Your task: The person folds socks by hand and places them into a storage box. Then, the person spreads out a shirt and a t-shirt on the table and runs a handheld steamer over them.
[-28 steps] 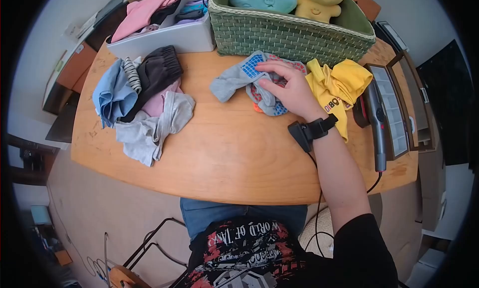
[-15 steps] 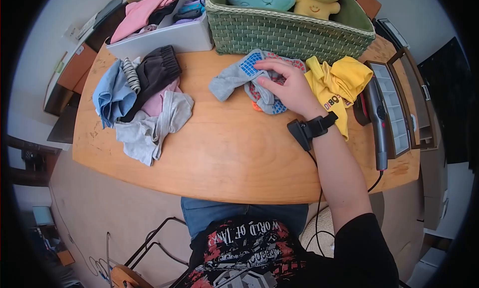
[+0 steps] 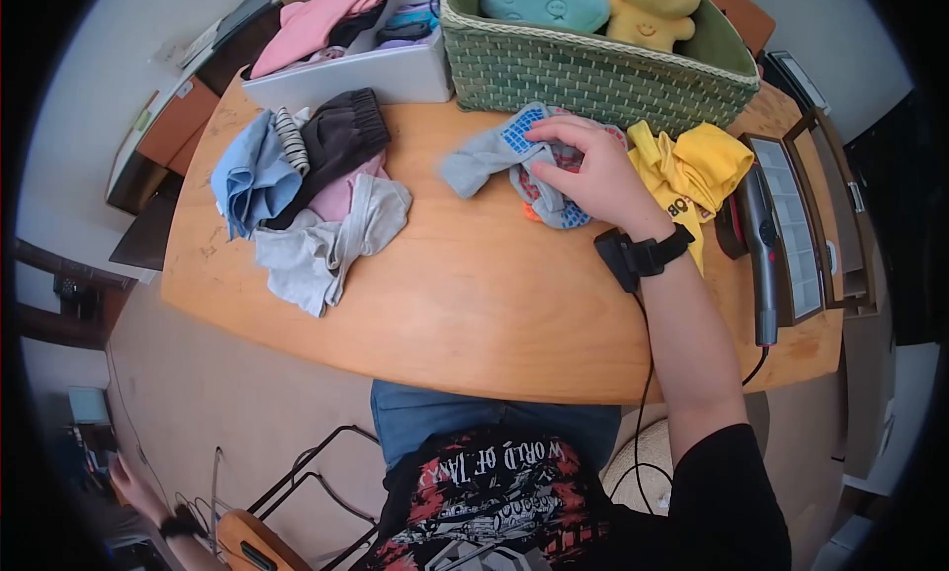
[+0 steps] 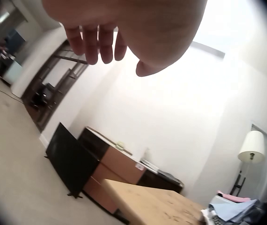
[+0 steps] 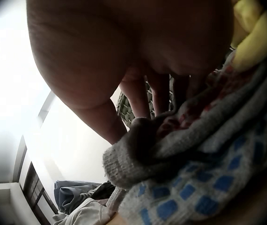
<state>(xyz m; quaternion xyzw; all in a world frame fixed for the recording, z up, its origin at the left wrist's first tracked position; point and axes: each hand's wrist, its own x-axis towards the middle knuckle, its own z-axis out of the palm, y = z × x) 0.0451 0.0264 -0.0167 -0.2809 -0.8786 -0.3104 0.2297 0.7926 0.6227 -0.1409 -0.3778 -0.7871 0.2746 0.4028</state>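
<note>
Grey socks with blue and red grip dots lie in a loose heap near the green basket. My right hand rests on them, its fingers slightly bent and thumb apart; in the right wrist view, the thumb and fingertips reach down to the knit sock. Off the table at the lower left is my left hand, holding nothing. The left wrist view shows that hand with loosely extended fingers, in the air before a white wall.
Left on the table is a pile of clothes. A white box and green basket with plush toys stand behind. Right of my hand are a yellow garment, a corded styling tool and a compartment case.
My left hand has come into the head view at the lower left. The right hand stays on the socks. The head view has shifted, so the table contents appear farther right.
</note>
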